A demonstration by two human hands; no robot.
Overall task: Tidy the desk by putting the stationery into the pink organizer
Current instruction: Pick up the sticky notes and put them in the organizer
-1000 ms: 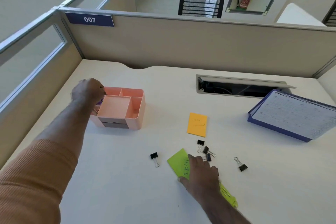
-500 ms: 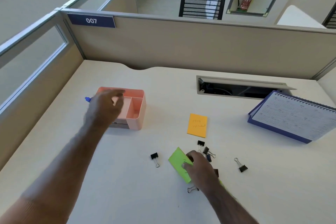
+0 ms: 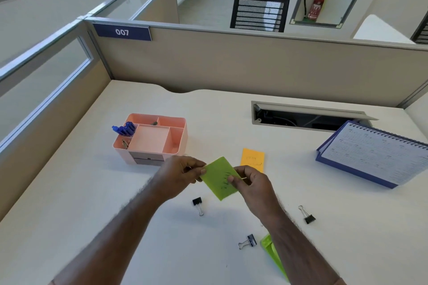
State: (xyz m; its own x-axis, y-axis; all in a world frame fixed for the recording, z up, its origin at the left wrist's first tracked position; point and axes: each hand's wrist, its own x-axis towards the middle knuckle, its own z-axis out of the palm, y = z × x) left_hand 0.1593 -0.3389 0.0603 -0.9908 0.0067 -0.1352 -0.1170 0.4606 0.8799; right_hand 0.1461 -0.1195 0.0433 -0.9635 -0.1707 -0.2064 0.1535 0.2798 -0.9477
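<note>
My left hand (image 3: 178, 174) and right hand (image 3: 251, 183) pinch opposite edges of the green note pad (image 3: 220, 178), held above the desk (image 3: 92, 203) just before the pink organizer (image 3: 176, 146); I should keep it flat for the wide middle compartment.

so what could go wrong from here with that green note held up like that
1. Both the left hand and right hand pinch the green sticky note by its edges in mid-air; it may crease or slip.
2. Carrying it to the pink organizer, a forearm could sweep the binder clip on the desk.
</note>
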